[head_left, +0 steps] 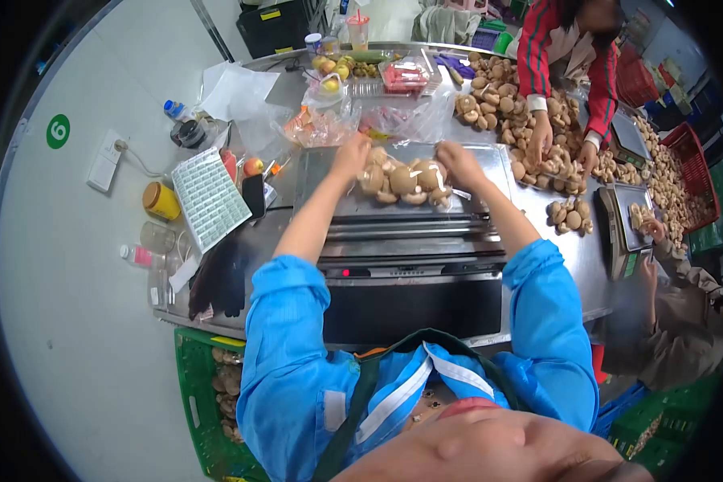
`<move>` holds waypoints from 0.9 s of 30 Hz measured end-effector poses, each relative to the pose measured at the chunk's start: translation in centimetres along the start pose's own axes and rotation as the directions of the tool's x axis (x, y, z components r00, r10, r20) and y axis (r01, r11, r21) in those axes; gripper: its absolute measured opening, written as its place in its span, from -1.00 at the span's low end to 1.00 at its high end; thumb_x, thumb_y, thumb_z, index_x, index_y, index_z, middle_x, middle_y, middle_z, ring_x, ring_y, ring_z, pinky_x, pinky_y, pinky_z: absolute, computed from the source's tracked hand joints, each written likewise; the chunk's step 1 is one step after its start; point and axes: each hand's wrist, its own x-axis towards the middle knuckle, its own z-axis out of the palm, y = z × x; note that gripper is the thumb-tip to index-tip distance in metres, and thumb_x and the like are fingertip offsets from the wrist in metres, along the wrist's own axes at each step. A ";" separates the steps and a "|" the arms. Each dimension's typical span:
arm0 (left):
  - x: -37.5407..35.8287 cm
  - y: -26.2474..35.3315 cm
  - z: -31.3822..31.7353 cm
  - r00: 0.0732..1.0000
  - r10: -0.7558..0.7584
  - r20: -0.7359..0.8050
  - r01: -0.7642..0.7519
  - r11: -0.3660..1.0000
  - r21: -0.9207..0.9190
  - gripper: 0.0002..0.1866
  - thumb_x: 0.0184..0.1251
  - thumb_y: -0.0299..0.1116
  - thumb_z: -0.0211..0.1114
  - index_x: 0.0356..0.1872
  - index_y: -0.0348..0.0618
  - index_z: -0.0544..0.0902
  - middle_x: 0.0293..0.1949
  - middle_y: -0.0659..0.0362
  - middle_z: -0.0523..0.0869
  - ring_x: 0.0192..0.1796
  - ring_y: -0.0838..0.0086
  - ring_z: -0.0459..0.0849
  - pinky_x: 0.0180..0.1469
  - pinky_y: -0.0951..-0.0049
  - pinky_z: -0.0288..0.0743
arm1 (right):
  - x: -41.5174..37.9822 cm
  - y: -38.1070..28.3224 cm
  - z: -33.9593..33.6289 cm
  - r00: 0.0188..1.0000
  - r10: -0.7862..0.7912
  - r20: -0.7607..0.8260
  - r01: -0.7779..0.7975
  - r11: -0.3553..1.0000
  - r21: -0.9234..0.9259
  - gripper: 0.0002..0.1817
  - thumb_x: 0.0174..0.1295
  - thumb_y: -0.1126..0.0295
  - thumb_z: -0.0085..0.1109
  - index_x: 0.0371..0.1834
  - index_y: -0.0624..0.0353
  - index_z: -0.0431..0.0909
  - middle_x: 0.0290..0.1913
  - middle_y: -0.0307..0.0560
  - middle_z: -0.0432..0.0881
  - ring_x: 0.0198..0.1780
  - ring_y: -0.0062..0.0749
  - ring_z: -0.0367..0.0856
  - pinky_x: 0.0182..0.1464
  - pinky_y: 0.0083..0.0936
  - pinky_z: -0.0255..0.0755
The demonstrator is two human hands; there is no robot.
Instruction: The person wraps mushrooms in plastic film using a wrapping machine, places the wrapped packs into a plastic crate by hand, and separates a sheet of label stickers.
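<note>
A pack of brown mushrooms (406, 181) under shiny clear plastic film lies on the metal plate (490, 161) of a wrapping machine (414, 241). At the pack's left edge, my left hand (351, 157) is closed, its fingers pinching the film. My right hand (461, 166) grips the film at the upper right corner, fingers curled in. Both forearms reach across the machine's dark front bars, where a small red light glows. The fingertips are partly hidden, and any tray beneath the mushrooms cannot be made out.
Loose mushrooms (498, 100) are heaped at the right, where a co-worker in red sleeves (536, 48) handles some. Another person's hand is at a scale (628, 217). Plastic bags (410, 120), a phone (253, 197) and a label sheet (210, 199) lie around the machine. A green crate (193, 386) stands below left.
</note>
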 end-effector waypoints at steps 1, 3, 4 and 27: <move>-0.2 0.1 -0.2 1.000 0.005 0.000 -0.005 1.000 -0.003 -0.77 0.28 -0.32 -0.01 -0.18 -0.17 0.55 -0.24 0.03 0.64 -0.13 0.13 0.59 -0.05 0.26 0.40 | 0.1 0.3 0.0 1.000 0.001 -0.004 -0.001 1.000 -0.004 -0.79 0.26 0.34 -0.08 -0.24 0.21 0.52 -0.23 -0.01 0.59 -0.21 -0.34 0.55 -0.11 -0.42 0.37; -1.5 0.1 -0.7 0.931 0.362 0.043 -0.364 0.916 0.170 -0.72 0.30 -0.27 -0.04 -0.11 -0.17 0.54 -0.17 0.01 0.62 -0.07 0.10 0.55 0.01 0.26 0.36 | -1.4 1.1 0.3 0.892 -0.440 -0.103 0.407 0.882 -0.238 -0.75 0.28 0.31 -0.11 -0.20 0.24 0.51 -0.28 -0.02 0.59 -0.20 -0.40 0.53 -0.10 -0.49 0.36; -2.8 0.5 -1.2 0.932 0.358 0.060 -0.363 0.920 0.149 -0.72 0.30 -0.27 -0.04 -0.11 -0.17 0.54 -0.17 0.01 0.62 -0.07 0.10 0.55 0.01 0.26 0.36 | -3.0 1.1 0.1 0.904 -0.416 -0.098 0.385 0.892 -0.238 -0.75 0.28 0.31 -0.11 -0.20 0.24 0.51 -0.28 -0.02 0.59 -0.20 -0.40 0.53 -0.10 -0.49 0.36; -32.0 12.5 -7.8 0.643 -0.487 0.591 0.764 0.463 -0.450 -0.75 0.32 -0.30 0.04 -0.44 -0.26 0.55 -0.58 0.18 0.59 -0.57 0.55 0.52 -0.48 0.55 0.42 | -30.4 -8.7 -1.6 0.847 0.505 0.165 -0.531 0.797 0.288 -0.73 0.23 0.28 0.02 -0.37 0.32 0.50 -0.52 -0.12 0.58 -0.48 -0.50 0.53 -0.42 -0.52 0.40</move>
